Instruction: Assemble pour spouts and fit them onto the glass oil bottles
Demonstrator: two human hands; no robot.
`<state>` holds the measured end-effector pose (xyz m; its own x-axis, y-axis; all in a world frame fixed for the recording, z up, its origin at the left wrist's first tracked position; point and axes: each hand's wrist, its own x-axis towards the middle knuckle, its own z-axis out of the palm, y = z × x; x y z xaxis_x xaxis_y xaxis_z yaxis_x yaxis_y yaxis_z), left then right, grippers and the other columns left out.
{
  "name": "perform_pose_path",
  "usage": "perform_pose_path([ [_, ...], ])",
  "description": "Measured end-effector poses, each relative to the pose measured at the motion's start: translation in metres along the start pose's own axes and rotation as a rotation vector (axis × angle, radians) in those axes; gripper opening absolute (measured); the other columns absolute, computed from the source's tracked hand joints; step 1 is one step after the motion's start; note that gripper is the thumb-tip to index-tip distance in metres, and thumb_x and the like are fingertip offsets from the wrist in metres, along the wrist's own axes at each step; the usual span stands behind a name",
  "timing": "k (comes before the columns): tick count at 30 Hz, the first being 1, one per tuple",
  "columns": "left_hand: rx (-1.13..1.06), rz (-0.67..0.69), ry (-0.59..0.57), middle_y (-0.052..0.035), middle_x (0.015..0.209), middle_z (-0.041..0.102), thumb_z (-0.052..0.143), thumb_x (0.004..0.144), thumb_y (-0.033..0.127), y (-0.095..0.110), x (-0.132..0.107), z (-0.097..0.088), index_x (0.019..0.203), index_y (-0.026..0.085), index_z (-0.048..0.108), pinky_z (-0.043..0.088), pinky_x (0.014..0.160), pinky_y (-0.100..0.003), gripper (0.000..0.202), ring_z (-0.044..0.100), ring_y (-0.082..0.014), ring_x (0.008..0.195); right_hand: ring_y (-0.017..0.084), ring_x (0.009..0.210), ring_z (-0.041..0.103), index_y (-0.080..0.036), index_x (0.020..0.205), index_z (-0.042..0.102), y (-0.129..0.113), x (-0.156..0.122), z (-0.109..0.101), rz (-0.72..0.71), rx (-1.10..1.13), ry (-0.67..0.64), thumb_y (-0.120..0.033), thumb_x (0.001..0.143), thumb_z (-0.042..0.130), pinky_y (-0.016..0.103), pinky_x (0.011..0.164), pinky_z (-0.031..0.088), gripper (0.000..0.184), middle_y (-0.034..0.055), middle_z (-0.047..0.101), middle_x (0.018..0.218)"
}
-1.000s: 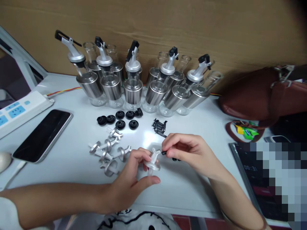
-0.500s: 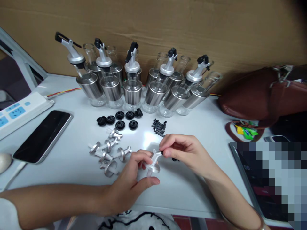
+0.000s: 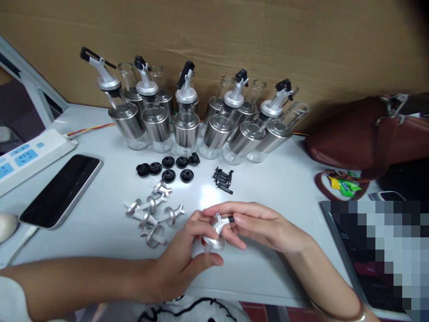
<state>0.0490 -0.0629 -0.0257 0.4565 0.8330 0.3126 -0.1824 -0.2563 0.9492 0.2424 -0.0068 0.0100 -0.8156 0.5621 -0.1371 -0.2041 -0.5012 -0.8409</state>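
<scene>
At the far left of the frame a power strip (image 3: 30, 156) and a phone (image 3: 62, 190) lie pushed to the edge of the desk (image 3: 268, 179), away from the parts. Left of center, loose spouts (image 3: 150, 214) sit in a heap with black gaskets (image 3: 167, 167) above them, each kind kept apart and near the hands. Bottles (image 3: 186, 127) stand in a row along the cardboard at the top, some already fitted with pourers.

At lower center the left hand (image 3: 181, 264) has its grip clenched on a spout (image 3: 214, 235), pinched by the silver collar just above the desk, so the tip stays bare and points right. There the right hand (image 3: 264, 226) meets it, its grip closed on a small black clip (image 3: 230, 219) pressed against that tip. Spare clips (image 3: 224, 179) wait just above the fingers. A brown bag (image 3: 362, 134) rests at the right.
</scene>
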Motion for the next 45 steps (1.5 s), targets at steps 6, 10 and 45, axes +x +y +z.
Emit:
perform_pose_path([
  [6, 0.052, 0.028, -0.019, -0.0030, 0.102, 0.048, 0.053, 0.092, 0.025, 0.003, 0.000, -0.001, 0.110, 0.033, 0.040, 0.046, 0.077, -0.029, 0.024, 0.051, -0.0165, 0.093, 0.009, 0.059, 0.043, -0.011, 0.111, 0.059, 0.000, 0.000, 0.001, 0.020, 0.109, -0.076, -0.029, 0.094, 0.053, 0.026, 0.062, 0.033, 0.026, 0.0004, 0.053, 0.072],
  [10, -0.030, -0.010, -0.030, -0.0033, 0.107, 0.048, 0.053, 0.093, 0.024, 0.002, 0.000, -0.001, 0.114, 0.035, 0.040, 0.045, 0.073, -0.026, 0.027, 0.050, -0.0149, 0.089, 0.009, 0.059, 0.041, -0.010, 0.105, 0.056, 0.000, 0.001, 0.001, 0.019, 0.122, -0.065, -0.029, 0.093, 0.053, 0.024, 0.058, 0.030, 0.022, -0.0006, 0.049, 0.067],
  [45, 1.293, -0.056, -0.114, -0.0091, 0.105, 0.060, 0.036, 0.091, 0.010, 0.039, 0.082, -0.076, 0.107, 0.016, 0.056, 0.045, 0.076, -0.033, 0.026, 0.056, -0.0237, 0.098, 0.011, 0.054, 0.039, -0.019, 0.074, 0.055, -0.012, -0.001, 0.004, -0.199, -0.122, 0.530, -0.044, 0.071, 0.075, 0.023, 0.051, 0.034, 0.032, -0.0028, 0.045, 0.061],
])
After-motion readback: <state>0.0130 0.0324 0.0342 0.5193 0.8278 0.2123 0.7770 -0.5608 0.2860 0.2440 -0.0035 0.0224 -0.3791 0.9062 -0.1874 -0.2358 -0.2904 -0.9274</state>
